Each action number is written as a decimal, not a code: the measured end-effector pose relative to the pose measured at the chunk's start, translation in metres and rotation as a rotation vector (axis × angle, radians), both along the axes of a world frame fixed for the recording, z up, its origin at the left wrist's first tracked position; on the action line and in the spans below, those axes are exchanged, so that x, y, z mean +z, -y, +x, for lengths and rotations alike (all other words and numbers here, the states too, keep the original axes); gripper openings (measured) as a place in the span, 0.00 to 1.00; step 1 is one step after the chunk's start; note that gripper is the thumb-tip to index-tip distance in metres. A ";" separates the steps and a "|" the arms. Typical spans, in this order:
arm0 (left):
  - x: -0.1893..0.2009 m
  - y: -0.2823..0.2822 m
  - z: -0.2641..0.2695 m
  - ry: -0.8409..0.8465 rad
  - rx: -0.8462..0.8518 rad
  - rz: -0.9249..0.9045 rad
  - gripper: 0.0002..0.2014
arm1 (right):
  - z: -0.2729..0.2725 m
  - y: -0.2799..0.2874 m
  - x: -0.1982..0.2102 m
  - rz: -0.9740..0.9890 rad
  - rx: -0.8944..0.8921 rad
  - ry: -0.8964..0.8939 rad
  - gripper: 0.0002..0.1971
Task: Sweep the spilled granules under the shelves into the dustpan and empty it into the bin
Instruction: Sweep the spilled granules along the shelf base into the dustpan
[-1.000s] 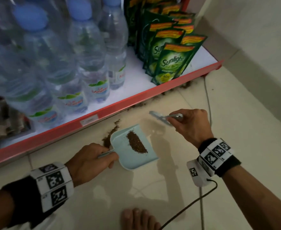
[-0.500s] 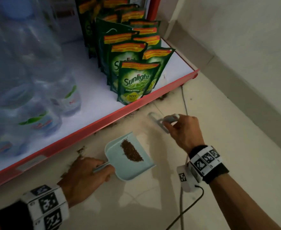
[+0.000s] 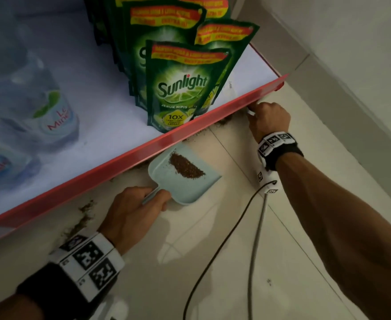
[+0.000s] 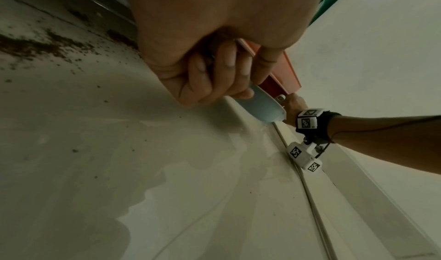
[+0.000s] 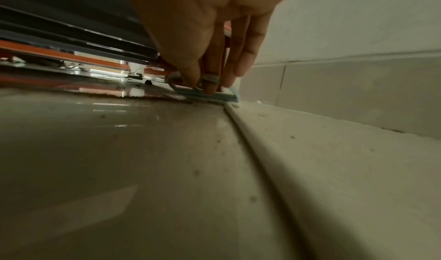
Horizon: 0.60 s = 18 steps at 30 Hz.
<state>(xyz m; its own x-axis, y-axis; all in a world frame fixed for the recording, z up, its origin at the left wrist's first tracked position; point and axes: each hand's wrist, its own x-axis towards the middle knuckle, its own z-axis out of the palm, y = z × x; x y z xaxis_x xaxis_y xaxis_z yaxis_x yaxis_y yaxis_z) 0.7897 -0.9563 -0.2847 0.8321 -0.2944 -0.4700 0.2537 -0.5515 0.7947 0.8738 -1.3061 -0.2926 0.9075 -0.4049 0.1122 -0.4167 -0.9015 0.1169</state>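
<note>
A pale blue dustpan [image 3: 185,185] lies on the floor against the red shelf edge [image 3: 143,151], with a pile of brown granules [image 3: 185,167] in it. My left hand [image 3: 134,209] grips its handle; its curled fingers [image 4: 222,71] and the dustpan's underside [image 4: 260,105] show in the left wrist view. My right hand [image 3: 268,118] holds a small blue brush [image 5: 207,95] low at the shelf's right end, its head on the floor under the shelf. More granules [image 3: 83,218] lie along the floor by the shelf and under its edge [image 3: 222,122].
Green Sunlight pouches [image 3: 183,84] and water bottles [image 3: 51,112] stand on the white shelf. A tiled wall [image 3: 351,65] closes the right side. A black cable [image 3: 224,245] and a grey floor cable [image 3: 257,239] run across the tiles.
My right hand has carried the brush from the open floor up-right to the shelf edge and under it. My left hand has slid the dustpan closer to the shelf. The view has shifted right.
</note>
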 end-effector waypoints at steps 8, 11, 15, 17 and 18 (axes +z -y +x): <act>-0.001 -0.007 -0.013 0.001 -0.015 0.000 0.22 | -0.043 -0.062 0.011 0.142 0.304 -0.014 0.13; 0.001 -0.006 -0.016 0.000 -0.016 0.007 0.23 | -0.050 -0.066 0.019 0.208 0.261 0.168 0.13; 0.003 -0.007 -0.018 0.016 -0.006 0.011 0.20 | -0.032 -0.040 0.024 0.087 0.071 0.163 0.16; 0.005 -0.008 -0.018 0.026 0.002 0.010 0.17 | -0.028 -0.029 0.024 0.053 -0.014 0.054 0.18; 0.007 -0.008 -0.018 0.029 0.006 0.007 0.16 | -0.030 -0.028 0.023 0.066 -0.022 0.001 0.19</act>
<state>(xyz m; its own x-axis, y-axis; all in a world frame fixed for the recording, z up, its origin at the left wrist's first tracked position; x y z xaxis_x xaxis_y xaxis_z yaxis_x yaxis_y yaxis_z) 0.7717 -0.9479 -0.2779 0.8470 -0.2865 -0.4478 0.2339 -0.5556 0.7979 0.8443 -1.2781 -0.2700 0.8981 -0.4315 0.0851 -0.4368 -0.8977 0.0573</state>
